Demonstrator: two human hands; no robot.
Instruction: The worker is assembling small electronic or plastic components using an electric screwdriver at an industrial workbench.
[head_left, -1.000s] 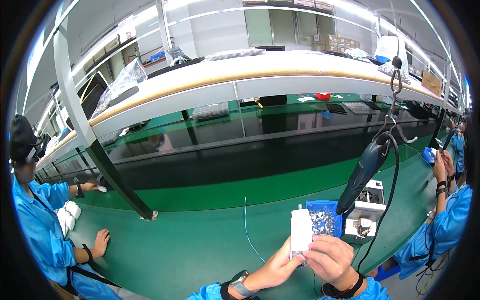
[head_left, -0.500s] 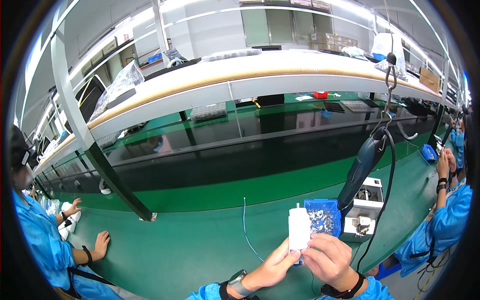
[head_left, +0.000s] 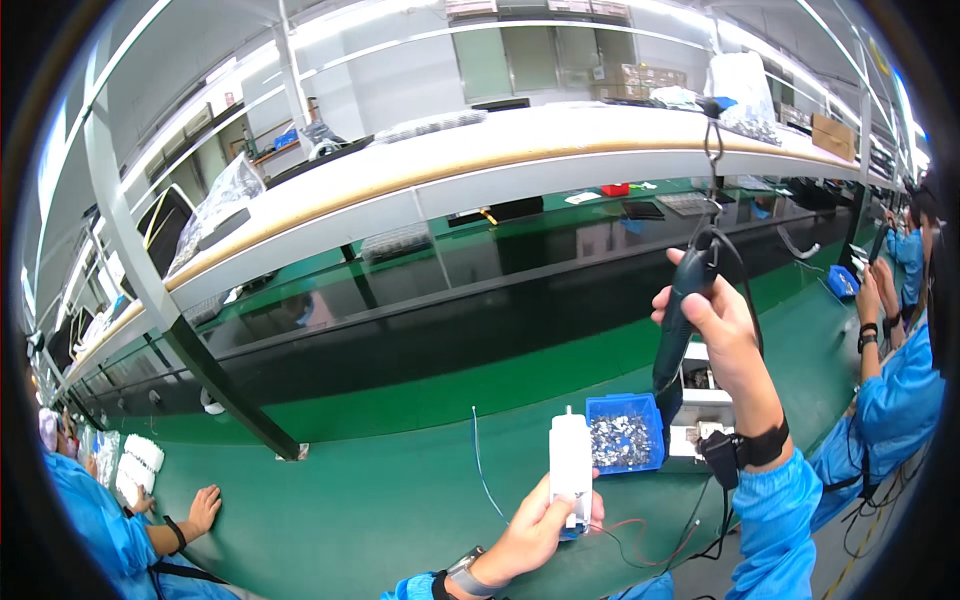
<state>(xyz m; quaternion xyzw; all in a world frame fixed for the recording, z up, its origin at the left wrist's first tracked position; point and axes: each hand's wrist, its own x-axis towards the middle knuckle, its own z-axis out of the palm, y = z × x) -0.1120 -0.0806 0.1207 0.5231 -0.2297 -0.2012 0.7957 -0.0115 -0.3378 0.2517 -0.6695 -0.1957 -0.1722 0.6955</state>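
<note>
My left hand [head_left: 535, 535] is closed around the lower end of a white plastic housing [head_left: 570, 455] with a short metal shaft at its top. Thin red and dark wires [head_left: 640, 522] trail from its lower end over the mat. My right hand [head_left: 728, 325] is raised and wrapped round the dark electric screwdriver [head_left: 672, 345], which hangs from a hook and points downward. Its lower tip is hidden behind the blue bin's right side. The blue bin [head_left: 657, 425], holding many small metal parts that look like screws, stands just beyond the housing.
A light-coloured metal device [head_left: 695, 440] stands right of the bin, partly hidden. A blue-white wire [head_left: 478, 455] lies on the green mat [head_left: 380, 500]. A slanted post [head_left: 225, 380] and a raised shelf [head_left: 440, 165] frame the bench. Co-workers in blue sit at both sides.
My right hand has left the housing and gone up to grip the hanging screwdriver. My left hand keeps the housing, now slightly farther left in view. The trailing wires have come into sight.
</note>
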